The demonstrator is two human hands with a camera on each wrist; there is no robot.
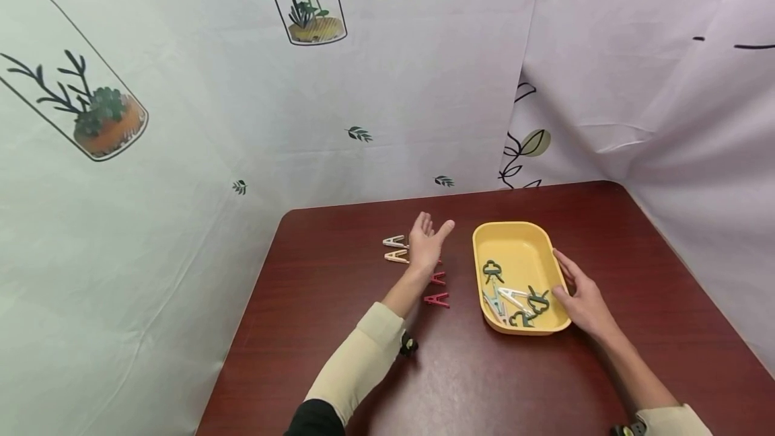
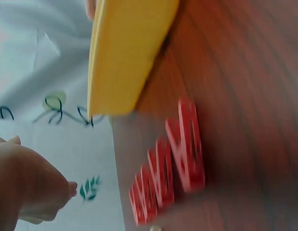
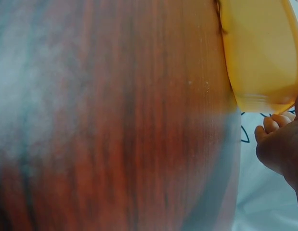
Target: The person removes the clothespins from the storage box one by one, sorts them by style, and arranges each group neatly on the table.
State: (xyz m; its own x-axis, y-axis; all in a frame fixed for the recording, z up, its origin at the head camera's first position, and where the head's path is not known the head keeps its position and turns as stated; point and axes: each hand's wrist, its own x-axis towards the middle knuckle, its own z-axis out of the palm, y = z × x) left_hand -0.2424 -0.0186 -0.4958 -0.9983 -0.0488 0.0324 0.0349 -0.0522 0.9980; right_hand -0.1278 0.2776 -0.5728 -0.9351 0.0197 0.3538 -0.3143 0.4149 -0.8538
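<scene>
Where the yellow tray (image 1: pixel 514 247) is showing its right wall in the head view, the right hand (image 1: pixel 584 298) is gripping it, its thumb bending over the rim while the fingers are clamping along the outside. The tray is sitting right of centre in the lower half, its top end lying near the far edge of the tabletop (image 1: pixel 514 382). Brown wood is stretching from the tray toward the slanting edge at lower right, and a wider expanse is running down to the bottom of the frame.

Left of the tray, a narrow gap is keeping its rim apart from the red clips (image 1: pixel 437 299), which are forming a row in the lower middle of the left wrist view. The left hand (image 1: pixel 426 247) is hanging between the tray and a white clip (image 1: pixel 393 241) and cream clip (image 1: pixel 396 256), partly hiding the row; its thumb is standing apart from its loosely curving fingers, which are holding nothing visible.

Inside the tray, green clips (image 1: pixel 492 269) and paler clips (image 1: pixel 513 296) are lying mostly toward the lower end, while yellow floor is showing above them. Beyond the tabletop, a printed cloth (image 1: pixel 393 86) is filling the upper frame.
</scene>
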